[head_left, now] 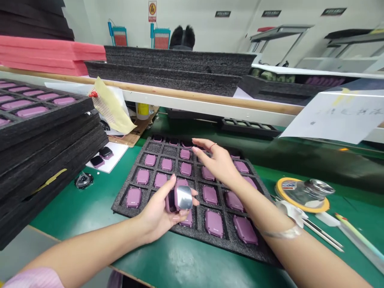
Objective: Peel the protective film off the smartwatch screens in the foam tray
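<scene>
My left hand is closed around at least two purple watch cases; the front watch case has a shiny, reflective face, and a darker one is beside it in the palm. My right hand reaches over the black foam tray, fingers stretched and thumb apart. Its fingertips are at the edge of a dark-faced watch case in the far row; whether they touch it I cannot tell. Purple watch cases, such as the near-row case, lie back-up in most visible pockets. My right forearm hides part of the tray.
Stacked foam trays rise at left, near two loose watches on white paper. A glass dispenser bottle stands on a yellow-rimmed roll at right, beside tweezers and swabs. A shelf carrying foam trays crosses behind the green table.
</scene>
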`<action>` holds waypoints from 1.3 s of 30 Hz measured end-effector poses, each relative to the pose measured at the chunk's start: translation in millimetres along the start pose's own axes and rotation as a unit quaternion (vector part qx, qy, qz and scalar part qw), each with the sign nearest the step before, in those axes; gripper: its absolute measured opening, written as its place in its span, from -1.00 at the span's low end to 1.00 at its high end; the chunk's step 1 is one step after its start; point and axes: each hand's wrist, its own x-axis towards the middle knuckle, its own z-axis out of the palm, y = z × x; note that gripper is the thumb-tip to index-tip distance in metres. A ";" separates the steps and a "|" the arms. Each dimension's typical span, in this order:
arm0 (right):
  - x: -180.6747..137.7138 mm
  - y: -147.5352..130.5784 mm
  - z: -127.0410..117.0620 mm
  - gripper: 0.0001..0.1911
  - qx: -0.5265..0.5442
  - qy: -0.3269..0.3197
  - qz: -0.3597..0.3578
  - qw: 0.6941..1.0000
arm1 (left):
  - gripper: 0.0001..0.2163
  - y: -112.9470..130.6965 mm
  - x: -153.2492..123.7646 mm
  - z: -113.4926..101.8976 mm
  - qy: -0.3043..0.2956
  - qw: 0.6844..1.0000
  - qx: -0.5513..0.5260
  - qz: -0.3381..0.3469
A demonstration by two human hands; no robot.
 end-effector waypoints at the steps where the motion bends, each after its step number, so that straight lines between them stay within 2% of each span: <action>1: -10.0 -12.2 -8.6 -0.67 0.020 -0.008 -0.013 1.000 | -0.57 -0.3 0.2 0.5 -0.003 1.000 -0.016 -0.004; 3: -33.7 -36.2 -21.9 -0.70 0.059 -0.044 -0.060 0.995 | -0.60 -1.1 0.1 1.2 -0.016 0.999 -0.041 -0.008; 5: -58.3 -54.0 -27.7 -0.58 0.087 -0.104 -0.156 0.978 | -0.60 -2.5 -0.6 1.3 -0.039 0.998 -0.046 -0.011; 7: -78.2 -62.6 -26.8 -0.59 0.076 -0.112 -0.190 0.972 | -0.56 -4.4 -1.5 1.1 -0.056 0.998 -0.038 -0.016; 11: -93.3 -62.1 -18.8 -0.84 0.054 -0.067 -0.199 0.976 | -0.56 -6.4 -2.0 1.1 -0.072 0.996 -0.047 -0.011; 17: -87.1 -61.2 -15.4 -0.93 0.070 -0.005 -0.229 0.971 | -0.60 -4.0 0.7 1.7 -0.089 0.993 -0.081 -0.015; 19: -85.4 -61.4 -16.0 -0.92 0.078 0.039 -0.212 0.973 | -0.58 -4.2 1.1 1.2 -0.089 0.993 -0.079 -0.022; 22: -82.7 -58.8 -19.1 -0.89 0.175 0.121 -0.109 0.971 | -0.53 -5.3 1.0 -0.1 -0.084 0.994 -0.064 -0.042; 25: -80.7 -54.3 -23.2 -0.86 0.312 0.181 -0.001 0.933 | -0.52 -5.5 0.4 -1.2 -0.093 0.992 -0.070 -0.048; 27: -80.5 -52.5 -25.2 -0.89 0.358 0.194 0.023 0.913 | -0.54 -5.1 0.0 -1.4 -0.102 0.991 -0.076 -0.047; 29: -81.2 -52.1 -26.4 -0.95 0.368 0.196 0.009 0.909 | -0.54 -4.5 -0.3 -1.6 -0.103 0.991 -0.077 -0.048; 31: -82.2 -52.1 -27.9 -0.84 0.348 0.188 -0.010 0.918 | -0.54 -4.2 -0.5 -1.8 -0.099 0.991 -0.074 -0.049; 34: -84.4 -50.0 -32.4 -0.84 0.253 0.187 -0.047 0.948 | -0.53 -4.0 -0.5 -1.9 -0.094 0.992 -0.073 -0.048; 37: -90.0 -46.3 -38.2 -0.76 0.096 0.171 -0.157 0.968 | -0.55 -4.2 -0.8 -1.2 -0.106 0.991 -0.072 -0.044; 39: -97.3 -46.0 -40.3 -0.67 0.015 0.114 -0.245 0.963 | -0.59 -4.3 -1.3 -0.6 -0.117 0.990 -0.073 -0.039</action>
